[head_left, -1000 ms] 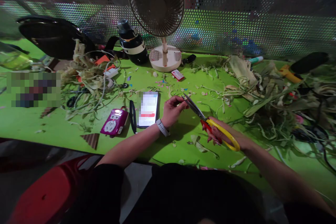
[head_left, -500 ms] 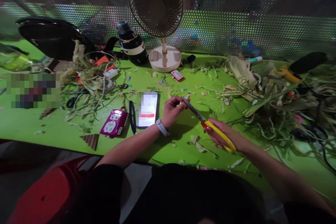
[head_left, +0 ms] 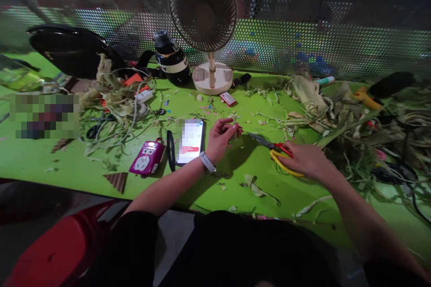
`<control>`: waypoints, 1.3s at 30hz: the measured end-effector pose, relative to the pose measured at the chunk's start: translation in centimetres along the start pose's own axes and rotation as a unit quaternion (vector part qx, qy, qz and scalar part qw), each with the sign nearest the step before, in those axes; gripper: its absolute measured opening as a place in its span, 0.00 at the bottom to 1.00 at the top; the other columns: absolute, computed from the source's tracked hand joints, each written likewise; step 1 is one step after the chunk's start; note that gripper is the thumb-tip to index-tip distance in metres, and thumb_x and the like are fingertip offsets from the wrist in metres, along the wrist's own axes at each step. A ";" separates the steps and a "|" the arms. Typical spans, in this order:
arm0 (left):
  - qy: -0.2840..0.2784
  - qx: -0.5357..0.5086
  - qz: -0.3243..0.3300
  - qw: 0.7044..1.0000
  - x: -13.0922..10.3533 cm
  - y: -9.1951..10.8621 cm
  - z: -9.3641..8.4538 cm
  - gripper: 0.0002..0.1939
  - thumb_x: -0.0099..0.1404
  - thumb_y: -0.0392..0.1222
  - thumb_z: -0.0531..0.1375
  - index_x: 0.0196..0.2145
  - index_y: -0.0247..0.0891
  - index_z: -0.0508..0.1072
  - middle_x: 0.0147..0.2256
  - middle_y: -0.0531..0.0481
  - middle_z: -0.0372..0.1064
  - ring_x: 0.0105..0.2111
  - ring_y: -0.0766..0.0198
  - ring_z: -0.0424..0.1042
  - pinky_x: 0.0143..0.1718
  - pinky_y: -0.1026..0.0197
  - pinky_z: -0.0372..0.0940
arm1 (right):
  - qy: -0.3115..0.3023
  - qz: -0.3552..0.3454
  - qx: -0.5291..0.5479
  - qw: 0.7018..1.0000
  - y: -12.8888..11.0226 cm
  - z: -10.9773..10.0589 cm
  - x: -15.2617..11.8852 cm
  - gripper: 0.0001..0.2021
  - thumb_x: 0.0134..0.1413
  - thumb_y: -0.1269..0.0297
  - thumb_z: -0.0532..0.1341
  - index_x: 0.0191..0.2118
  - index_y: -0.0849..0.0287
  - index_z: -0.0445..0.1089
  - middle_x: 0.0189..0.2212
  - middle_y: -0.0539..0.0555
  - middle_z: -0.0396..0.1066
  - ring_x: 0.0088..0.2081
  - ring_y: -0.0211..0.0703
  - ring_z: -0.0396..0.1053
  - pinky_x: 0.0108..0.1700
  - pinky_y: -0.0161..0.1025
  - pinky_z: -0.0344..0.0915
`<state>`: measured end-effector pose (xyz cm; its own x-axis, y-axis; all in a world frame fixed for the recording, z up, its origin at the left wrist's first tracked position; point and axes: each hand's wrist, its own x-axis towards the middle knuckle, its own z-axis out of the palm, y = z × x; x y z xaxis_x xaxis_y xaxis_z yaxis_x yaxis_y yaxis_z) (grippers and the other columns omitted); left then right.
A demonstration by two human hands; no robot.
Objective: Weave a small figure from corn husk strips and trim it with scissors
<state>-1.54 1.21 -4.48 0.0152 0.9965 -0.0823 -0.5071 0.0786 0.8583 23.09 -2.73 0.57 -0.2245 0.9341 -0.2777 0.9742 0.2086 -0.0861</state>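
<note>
My right hand (head_left: 306, 159) grips a pair of scissors (head_left: 266, 142) by the red and yellow handles. Their dark blades lie low over the green table, pointing left. My left hand (head_left: 220, 136), with a pale watch band at the wrist, is closed with thumb and fingers together. A small reddish bit shows at its fingertips, too small to name. The scissor tips are a short gap to the right of these fingers. Left of that hand lies a lit phone (head_left: 191, 142). A curled dry husk strip (head_left: 256, 186) lies below the scissors.
Behind stand a fan (head_left: 213, 78) and a dark bottle (head_left: 172, 65). A purple socket block (head_left: 147, 158) lies left of the phone. Heaps of dry husk (head_left: 311, 94) and cords flank both sides. A black bag (head_left: 72, 51) and red stool (head_left: 54, 251) are at left.
My right hand has shifted right and slightly up with the scissors, drawing the blades away from my left hand. The left fingers have turned slightly, staying nearly in place.
</note>
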 end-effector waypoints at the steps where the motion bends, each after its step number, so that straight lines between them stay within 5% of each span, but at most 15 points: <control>1: -0.004 0.005 0.003 1.000 -0.1 0.0 0.0 0.22 0.49 0.44 0.71 0.40 0.38 0.69 0.28 0.55 0.75 0.28 0.67 0.76 0.33 0.61 0.72 | 0.002 -0.009 -0.025 1.000 0.2 0.0 0.0 0.22 0.55 0.44 0.54 0.38 0.58 0.71 0.24 0.56 0.73 0.22 0.45 0.66 0.22 0.36 0.46; 6: -0.032 0.042 0.012 0.999 -0.7 -0.1 0.4 0.24 0.51 0.44 0.70 0.44 0.39 0.69 0.27 0.55 0.75 0.28 0.65 0.77 0.31 0.63 0.71 | 0.056 -0.095 -0.010 0.994 0.1 0.0 -0.5 0.17 0.60 0.53 0.53 0.43 0.60 0.72 0.40 0.60 0.75 0.37 0.49 0.72 0.27 0.36 0.57; 11: -0.076 0.079 0.009 0.994 -1.7 -0.2 0.8 0.21 0.53 0.45 0.69 0.42 0.37 0.68 0.27 0.54 0.75 0.26 0.65 0.77 0.31 0.63 0.73 | 0.206 -0.092 0.047 0.973 -2.8 -0.2 0.8 0.18 0.66 0.58 0.49 0.47 0.62 0.71 0.41 0.59 0.76 0.39 0.48 0.73 0.34 0.38 0.61; 16: -0.099 0.083 -0.010 0.992 -2.3 -0.2 1.1 0.22 0.53 0.47 0.69 0.41 0.37 0.67 0.26 0.54 0.75 0.26 0.65 0.77 0.33 0.60 0.75 | 0.266 -0.137 0.040 0.953 -5.7 0.0 2.7 0.20 0.67 0.57 0.46 0.48 0.63 0.71 0.42 0.62 0.76 0.40 0.48 0.72 0.35 0.39 0.62; 23: -0.114 0.121 0.016 0.986 -2.3 -0.4 0.9 0.16 0.55 0.49 0.68 0.36 0.37 0.71 0.27 0.53 0.73 0.26 0.68 0.74 0.27 0.66 0.72 | 0.275 -0.183 0.037 0.943 -6.0 0.5 3.1 0.16 0.67 0.65 0.47 0.44 0.62 0.72 0.37 0.59 0.76 0.35 0.44 0.71 0.36 0.38 0.63; 30: -0.131 0.179 0.052 0.974 -2.3 -0.7 0.6 0.14 0.58 0.49 0.65 0.34 0.35 0.73 0.29 0.49 0.75 0.28 0.67 0.74 0.32 0.63 0.73 | 0.251 -0.248 -0.072 0.933 -5.7 0.1 3.1 0.14 0.64 0.73 0.47 0.43 0.64 0.70 0.35 0.60 0.73 0.34 0.44 0.67 0.33 0.39 0.58; 34: -0.115 0.156 0.018 0.981 -2.8 -0.8 1.0 0.16 0.55 0.52 0.66 0.31 0.35 0.72 0.27 0.49 0.75 0.26 0.66 0.75 0.30 0.62 0.73 | 0.231 -0.324 -0.102 0.912 -4.8 -0.2 3.6 0.14 0.64 0.74 0.46 0.41 0.64 0.69 0.34 0.60 0.71 0.34 0.45 0.66 0.33 0.40 0.56; 39: -0.099 0.138 -0.017 0.985 -2.9 -0.9 1.2 0.18 0.53 0.53 0.68 0.30 0.35 0.72 0.26 0.50 0.75 0.24 0.67 0.74 0.28 0.63 0.72 | 0.216 -0.336 -0.108 0.910 -4.6 0.5 4.2 0.15 0.63 0.74 0.46 0.43 0.64 0.69 0.33 0.59 0.72 0.34 0.45 0.66 0.34 0.40 0.56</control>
<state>-0.11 -1.69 -4.42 0.2088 0.9773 -0.0362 -0.2496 0.0891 0.9642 17.63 0.07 -0.70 -0.7875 0.5914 0.1736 0.6120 0.7838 0.1060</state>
